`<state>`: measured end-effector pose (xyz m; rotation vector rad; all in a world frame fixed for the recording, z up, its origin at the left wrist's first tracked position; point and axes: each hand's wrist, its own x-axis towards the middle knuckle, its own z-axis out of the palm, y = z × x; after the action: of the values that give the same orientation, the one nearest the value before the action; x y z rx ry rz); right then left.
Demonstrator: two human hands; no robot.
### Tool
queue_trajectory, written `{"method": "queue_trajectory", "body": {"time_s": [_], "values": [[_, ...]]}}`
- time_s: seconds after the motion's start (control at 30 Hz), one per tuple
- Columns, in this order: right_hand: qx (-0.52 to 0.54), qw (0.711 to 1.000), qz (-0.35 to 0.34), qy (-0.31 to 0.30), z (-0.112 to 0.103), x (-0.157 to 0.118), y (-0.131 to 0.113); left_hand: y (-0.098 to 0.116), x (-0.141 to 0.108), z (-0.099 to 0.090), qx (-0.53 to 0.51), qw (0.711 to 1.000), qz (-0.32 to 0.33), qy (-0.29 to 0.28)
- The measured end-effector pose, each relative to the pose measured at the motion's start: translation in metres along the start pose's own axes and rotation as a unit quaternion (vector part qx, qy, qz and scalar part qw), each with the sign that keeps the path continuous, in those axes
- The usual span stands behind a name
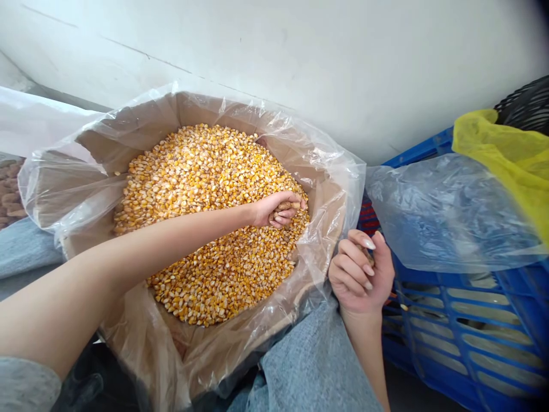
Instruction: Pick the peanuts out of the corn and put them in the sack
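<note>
Yellow corn kernels [206, 177] fill a brown cardboard box lined with a clear plastic bag [326, 229]. My left hand [283, 210] is at the right side of the corn, its fingers curled round several brown pieces that look like peanuts. Just outside the box's right edge, my right hand [362, 272] is turned palm up with curled fingers. Something brown shows between its thumb and fingers, too hidden to name.
A blue plastic crate [450, 320] stands on the right, with a clear plastic bag [450, 212] and a yellow mesh bag [501, 154] on top. A white wall rises behind the box. Brown pieces [9, 191] lie at the far left.
</note>
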<state>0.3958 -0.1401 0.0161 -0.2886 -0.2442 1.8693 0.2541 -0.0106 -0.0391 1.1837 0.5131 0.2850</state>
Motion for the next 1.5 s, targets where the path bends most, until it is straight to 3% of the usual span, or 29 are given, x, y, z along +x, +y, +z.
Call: {"method": "queue_trajectory", "body": {"time_s": [0.07,0.13,0.17,0.23,0.3,0.33,0.4,0.5,0.6,0.77,0.9,1.0,1.17,1.4,1.5], "values": [[-0.001,1.000,0.001,-0.002,0.000,0.000,0.000,0.000,0.001,0.001,0.099,0.995,-0.006,0.026],[-0.002,1.000,0.002,-0.003,0.000,0.000,0.000,-0.002,0.002,0.002,0.285,0.957,0.004,0.059],[-0.003,1.000,0.001,-0.002,0.000,0.000,0.000,-0.004,0.002,0.003,0.394,0.916,0.017,0.073],[-0.007,1.000,0.000,0.001,0.001,0.000,0.000,-0.010,0.001,0.006,0.583,0.807,0.049,0.076],[-0.010,1.000,0.000,0.002,0.001,0.000,0.000,-0.019,0.000,0.010,0.696,0.713,0.068,0.053],[-0.010,1.000,-0.001,0.002,0.001,0.000,0.000,-0.022,-0.001,0.011,0.724,0.685,0.071,0.041],[-0.008,1.000,-0.001,0.002,0.001,0.000,0.001,-0.027,-0.001,0.014,0.747,0.660,0.067,0.033],[-0.005,1.000,-0.003,0.002,0.002,0.000,0.001,-0.022,0.000,0.013,0.732,0.677,0.050,0.057],[-0.006,1.000,-0.002,0.000,0.001,0.000,0.000,-0.013,-0.001,0.012,0.713,0.696,0.063,0.046],[-0.006,1.000,-0.004,0.000,0.001,0.001,0.000,-0.026,-0.001,0.023,0.750,0.656,0.089,-0.001],[-0.017,1.000,-0.006,0.008,0.002,0.001,0.001,-0.034,0.004,0.041,0.731,0.681,0.044,0.016],[-0.035,0.999,-0.005,0.025,0.003,0.001,0.001,-0.028,0.008,0.053,0.711,0.703,-0.002,0.017],[-0.071,0.996,-0.017,0.046,0.004,0.000,0.001,-0.019,0.012,0.061,0.699,0.712,-0.056,0.016],[-0.024,0.999,-0.015,0.034,0.002,0.000,0.003,-0.017,0.007,0.045,0.679,0.729,-0.079,0.032],[-0.002,1.000,-0.015,0.014,0.001,0.000,0.003,-0.004,0.003,0.023,0.627,0.775,-0.072,0.037]]}}
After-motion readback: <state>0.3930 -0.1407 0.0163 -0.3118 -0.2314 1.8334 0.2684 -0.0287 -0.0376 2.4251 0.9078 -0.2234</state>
